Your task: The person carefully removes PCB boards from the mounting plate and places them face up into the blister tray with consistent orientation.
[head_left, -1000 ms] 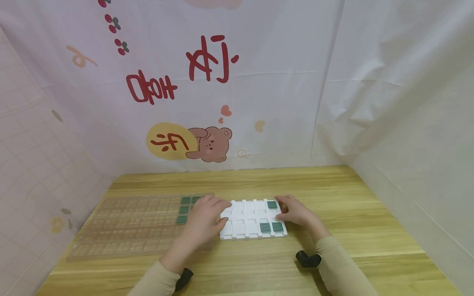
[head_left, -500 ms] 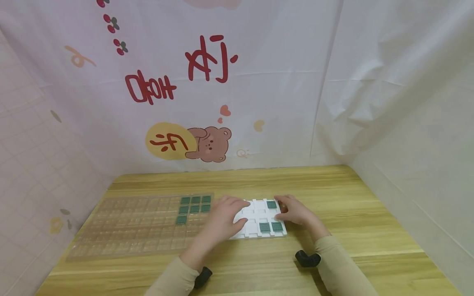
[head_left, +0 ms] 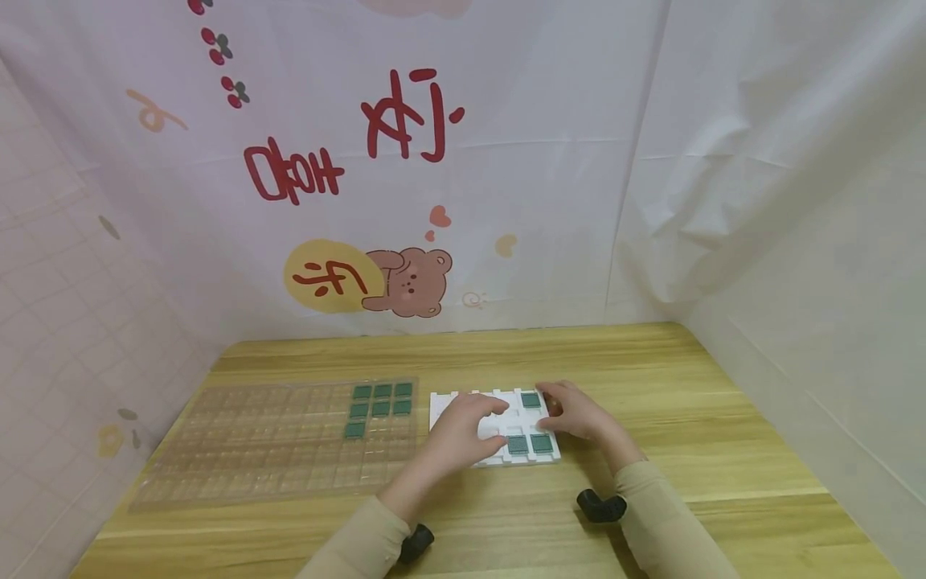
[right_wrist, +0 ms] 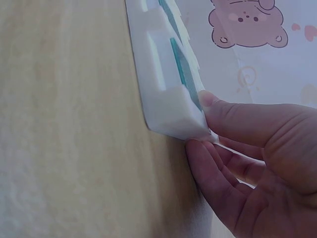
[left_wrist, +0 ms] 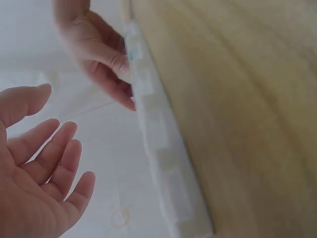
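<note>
A white slotted tray [head_left: 531,420] lies on the table with three green square chips in it: one at the far right corner [head_left: 531,400], two in the near row [head_left: 541,443]. My right hand [head_left: 579,414] grips the tray's right end; in the right wrist view its thumb [right_wrist: 223,111] presses the top edge, fingers against the end wall. Over the tray's middle hovers my left hand [head_left: 463,434], thumb and forefinger apart. The left wrist view shows this left hand [left_wrist: 44,173] with nothing between its loosely bent fingers. It hides several slots from the head view.
To the left lies a large clear plastic tray [head_left: 253,434] with many pockets; several green chips [head_left: 381,408] sit at its far right corner. Black wrist mounts [head_left: 602,507] stick out from both sleeves. White printed curtains [head_left: 550,201] stand around the wooden table [head_left: 506,523].
My left hand has moved right, from between the two trays to over the white tray, uncovering the green chips in the clear tray. The right hand has stayed at the white tray's end.
</note>
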`<state>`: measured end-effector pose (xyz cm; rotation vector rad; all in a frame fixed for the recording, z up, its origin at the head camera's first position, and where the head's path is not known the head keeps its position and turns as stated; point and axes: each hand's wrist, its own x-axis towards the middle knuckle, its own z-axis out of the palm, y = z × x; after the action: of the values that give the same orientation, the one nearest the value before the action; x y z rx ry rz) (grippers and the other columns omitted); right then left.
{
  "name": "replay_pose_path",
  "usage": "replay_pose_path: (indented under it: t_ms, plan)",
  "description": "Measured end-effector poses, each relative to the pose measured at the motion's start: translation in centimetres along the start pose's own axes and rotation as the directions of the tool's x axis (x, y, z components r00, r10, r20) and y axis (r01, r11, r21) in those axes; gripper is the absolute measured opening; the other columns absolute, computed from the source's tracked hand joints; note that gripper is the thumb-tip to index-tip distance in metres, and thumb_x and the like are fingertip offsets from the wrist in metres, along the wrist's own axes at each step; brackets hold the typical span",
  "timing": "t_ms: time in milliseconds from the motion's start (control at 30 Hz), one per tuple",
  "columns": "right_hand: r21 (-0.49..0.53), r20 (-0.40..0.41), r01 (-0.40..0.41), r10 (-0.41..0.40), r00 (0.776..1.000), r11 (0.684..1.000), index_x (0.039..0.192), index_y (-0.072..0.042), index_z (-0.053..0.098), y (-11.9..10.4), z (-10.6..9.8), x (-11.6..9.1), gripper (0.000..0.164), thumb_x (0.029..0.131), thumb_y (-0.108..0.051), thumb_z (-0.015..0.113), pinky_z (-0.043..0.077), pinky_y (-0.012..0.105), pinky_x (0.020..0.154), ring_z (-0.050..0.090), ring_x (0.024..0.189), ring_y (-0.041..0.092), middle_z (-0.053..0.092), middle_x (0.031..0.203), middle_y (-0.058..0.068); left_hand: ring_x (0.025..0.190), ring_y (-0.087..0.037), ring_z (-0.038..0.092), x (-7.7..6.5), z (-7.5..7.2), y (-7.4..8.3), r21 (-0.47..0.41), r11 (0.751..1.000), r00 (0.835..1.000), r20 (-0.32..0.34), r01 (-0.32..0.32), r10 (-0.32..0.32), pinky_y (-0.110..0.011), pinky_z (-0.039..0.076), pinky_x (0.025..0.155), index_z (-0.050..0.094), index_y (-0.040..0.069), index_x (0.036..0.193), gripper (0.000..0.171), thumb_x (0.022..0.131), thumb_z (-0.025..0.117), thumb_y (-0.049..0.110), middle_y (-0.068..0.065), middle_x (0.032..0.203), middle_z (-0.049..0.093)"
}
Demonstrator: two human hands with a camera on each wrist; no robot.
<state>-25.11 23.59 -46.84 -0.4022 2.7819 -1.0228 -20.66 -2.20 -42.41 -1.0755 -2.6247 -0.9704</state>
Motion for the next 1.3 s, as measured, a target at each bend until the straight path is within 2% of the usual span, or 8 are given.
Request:
replay_pose_path:
  t_ms: [233, 400, 667, 1000, 1300]
  plan:
    - [0.01, 0.002, 0.015, -0.015, 1.0, 1.0, 0.143, 0.006, 0.045, -0.2, -0.2, -0.1, 0.068, 0.084, -0.009, 0.078, 0.049, 0.043, 0.086, 0.057, 0.092, 0.023, 0.048, 0.131, 0.025, 0.1, -0.022, 0.063, 0.5, 1.1, 0.0, -0.05, 0.997, 0.997, 0.048, 0.056, -0.053, -0.033, 0.05, 0.088, 0.069, 0.003, 0.116, 0.039, 0.08, 0.08, 0.015, -0.005, 0.11, 0.07]
    - [0.012, 0.01, 0.025, -0.025, 1.0, 1.0, 0.143, 0.006, 0.045, -0.2, -0.2, -0.2, 0.068, 0.085, -0.01, 0.077, 0.05, 0.041, 0.084, 0.057, 0.093, 0.023, 0.047, 0.132, 0.025, 0.099, -0.02, 0.063, 1.1, 1.7, 0.2, -0.029, 0.993, 0.99, 0.086, 0.112, -0.11, -0.03, 0.05, 0.086, 0.069, 0.005, 0.118, 0.041, 0.08, 0.081, 0.017, -0.004, 0.109, 0.07]
    - [0.006, 0.01, 0.057, -0.057, 0.998, 0.998, 0.141, 0.008, 0.046, -0.2, -0.2, -0.2, 0.067, 0.084, -0.009, 0.078, 0.05, 0.04, 0.083, 0.057, 0.092, 0.023, 0.048, 0.13, 0.026, 0.098, -0.021, 0.062, 1.8, 2.6, 0.3, 0.083, 0.984, 0.979, 0.118, 0.155, -0.165, -0.031, 0.05, 0.081, 0.071, 0.008, 0.114, 0.041, 0.077, 0.082, 0.022, 0.0, 0.102, 0.072]
    - [-0.003, 0.006, 0.052, -0.052, 0.999, 0.999, 0.141, 0.007, 0.047, -0.2, -0.2, -0.1, 0.067, 0.084, -0.009, 0.078, 0.049, 0.04, 0.083, 0.057, 0.091, 0.023, 0.049, 0.13, 0.026, 0.088, -0.018, 0.058, 2.4, 3.6, 0.3, 0.196, 0.96, 0.96, 0.156, 0.2, -0.232, -0.03, 0.047, 0.068, 0.075, 0.013, 0.107, 0.037, 0.072, 0.084, 0.024, 0.006, 0.092, 0.068]
    - [0.006, 0.004, 0.019, -0.019, 1.0, 1.0, 0.142, 0.005, 0.046, -0.2, -0.2, -0.2, 0.067, 0.084, -0.009, 0.078, 0.049, 0.041, 0.085, 0.057, 0.093, 0.024, 0.048, 0.132, 0.025, 0.082, -0.016, 0.054, 2.7, 3.9, 0.6, 0.283, 0.941, 0.954, 0.179, 0.184, -0.24, -0.032, 0.044, 0.067, 0.076, 0.016, 0.101, 0.034, 0.07, 0.085, 0.026, 0.008, 0.084, 0.065]
